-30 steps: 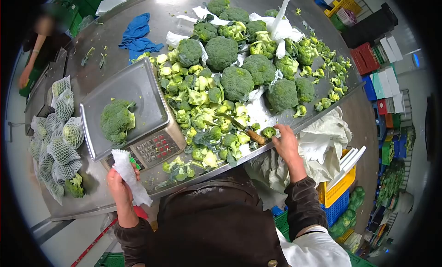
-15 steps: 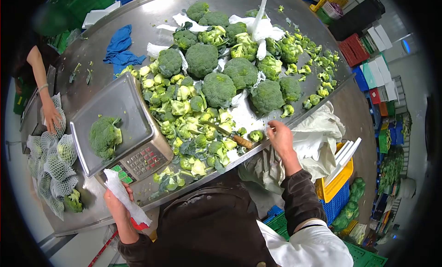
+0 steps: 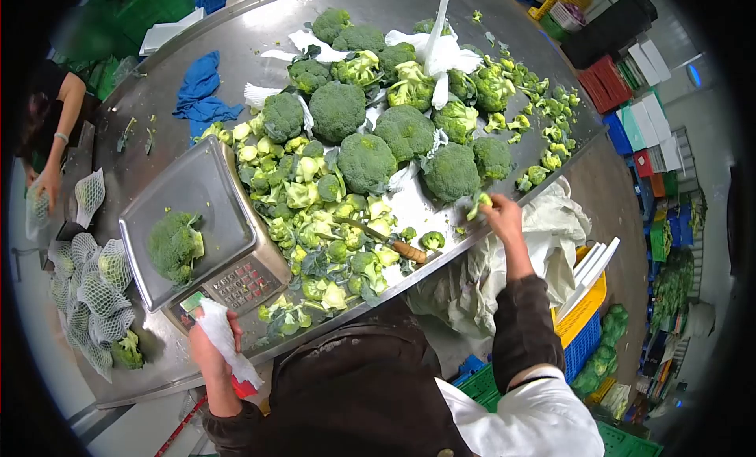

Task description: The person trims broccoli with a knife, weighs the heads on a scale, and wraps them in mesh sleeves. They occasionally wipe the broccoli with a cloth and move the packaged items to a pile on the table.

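At the table's edge, my right hand (image 3: pixel 504 219) pinches a small broccoli floret (image 3: pixel 477 206) in its fingertips. My left hand (image 3: pixel 213 348) is wrapped round a white foam net sleeve (image 3: pixel 221 336), just below the scale's keypad. One broccoli head (image 3: pixel 175 247) lies on the pan of the scale (image 3: pixel 214 170). Between the hands, a knife with a wooden handle (image 3: pixel 409 251) rests on a heap of cut florets and stems (image 3: pixel 315 221). Large broccoli heads (image 3: pixel 368 163) stand beyond it, with white sleeves (image 3: pixel 449 51) tucked among them.
On the left, a co-worker's hand (image 3: pixel 50 186) holds a netted item (image 3: pixel 36 211). Netted broccoli (image 3: pixel 101 292) lies below it, left of the scale. A blue cloth (image 3: pixel 200 91) is on the metal table (image 3: pixel 276 16). A pale sack (image 3: pixel 480 276) and crates (image 3: pixel 584 339) stand below the edge.
My right hand has moved up along the edge and now holds a floret. My left hand has shifted slightly right with the sleeve. The co-worker's hand has moved left, away from the netted pile.
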A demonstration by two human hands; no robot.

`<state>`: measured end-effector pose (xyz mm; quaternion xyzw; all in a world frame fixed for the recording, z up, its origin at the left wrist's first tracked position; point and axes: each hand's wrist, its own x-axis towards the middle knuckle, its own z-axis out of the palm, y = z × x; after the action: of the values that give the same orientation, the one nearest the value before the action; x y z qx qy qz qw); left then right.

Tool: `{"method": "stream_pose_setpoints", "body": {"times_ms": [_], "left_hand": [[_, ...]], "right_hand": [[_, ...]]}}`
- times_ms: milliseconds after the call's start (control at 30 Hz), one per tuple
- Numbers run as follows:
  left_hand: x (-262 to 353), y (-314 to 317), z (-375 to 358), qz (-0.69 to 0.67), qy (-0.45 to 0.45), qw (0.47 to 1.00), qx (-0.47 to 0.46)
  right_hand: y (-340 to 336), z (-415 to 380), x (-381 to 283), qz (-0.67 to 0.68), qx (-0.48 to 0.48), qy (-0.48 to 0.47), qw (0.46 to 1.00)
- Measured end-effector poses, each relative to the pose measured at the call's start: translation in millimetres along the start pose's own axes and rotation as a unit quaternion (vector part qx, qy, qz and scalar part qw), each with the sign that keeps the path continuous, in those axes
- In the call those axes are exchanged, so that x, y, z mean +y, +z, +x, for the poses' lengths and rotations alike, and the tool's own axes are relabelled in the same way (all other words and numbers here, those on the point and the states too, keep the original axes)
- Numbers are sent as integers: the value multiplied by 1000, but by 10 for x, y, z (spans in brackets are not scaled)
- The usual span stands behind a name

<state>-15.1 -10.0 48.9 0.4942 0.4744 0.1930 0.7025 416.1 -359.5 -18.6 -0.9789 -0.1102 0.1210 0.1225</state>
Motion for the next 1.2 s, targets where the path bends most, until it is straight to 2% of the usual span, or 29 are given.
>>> {"method": "stream_pose_setpoints", "body": {"times_ms": [33,67,100,133,200,267,333,400,467,533,633,700,733,800,833,867,933,967,1067,1133,1167,1200], "left_hand": [[-23,20,-4,20,-16,1000,-14],[-35,38,-21,42,-33,998,-27],[-13,151,-27,-3,-68,997,-26],[19,262,-36,31,-40,995,-84],[105,530,-49,111,7,982,-151],[153,738,-74,86,-20,965,-245],[167,898,-76,109,-36,945,-308],[297,1068,-121,123,-47,936,-326],[292,1149,-128,104,-61,938,-326],[188,1246,-148,9,-39,958,-284],[178,1232,-159,-50,-30,975,-212],[94,1130,-118,-57,-17,978,-198],[79,1081,-111,-66,-8,979,-193],[106,981,-133,-63,-4,981,-182],[110,926,-135,-38,-20,978,-202],[111,871,-136,-13,-36,974,-222],[111,784,-135,16,-46,973,-224],[137,760,-136,12,-43,970,-240],[61,583,-53,8,-25,962,-272],[80,454,-26,131,-19,950,-283],[124,424,-33,132,-19,950,-282],[263,438,-57,259,43,928,-264]], "right_hand": [[-42,-163,-107,222,-77,14,972],[-58,-329,-229,432,-150,30,889],[-51,-495,-402,529,-184,0,828],[-33,-634,-589,619,-216,-31,754],[1,-815,-913,647,-288,-42,705],[64,-963,-1227,676,-330,-52,657],[181,-1037,-1461,683,-359,-80,631],[283,-1096,-1630,666,-382,-115,630],[296,-1195,-1869,692,-384,-176,585],[268,-1285,-2075,674,-382,-220,592],[305,-1450,-2294,643,-346,-285,621],[347,-1468,-2342,598,-323,-343,649],[321,-1451,-2356,599,-329,-347,643],[175,-1441,-2410,465,-243,-485,700],[75,-1460,-2460,425,-219,-512,714],[49,-1459,-2492,418,-213,-552,690],[-56,-1425,-2562,295,-248,-640,665],[-39,-1451,-2595,318,-308,-623,645],[18,-1441,-2606,302,-342,-617,641],[88,-1477,-2642,284,-331,-635,638],[127,-1499,-2665,268,-322,-648,637],[159,-1523,-2684,251,-313,-660,635]]}}
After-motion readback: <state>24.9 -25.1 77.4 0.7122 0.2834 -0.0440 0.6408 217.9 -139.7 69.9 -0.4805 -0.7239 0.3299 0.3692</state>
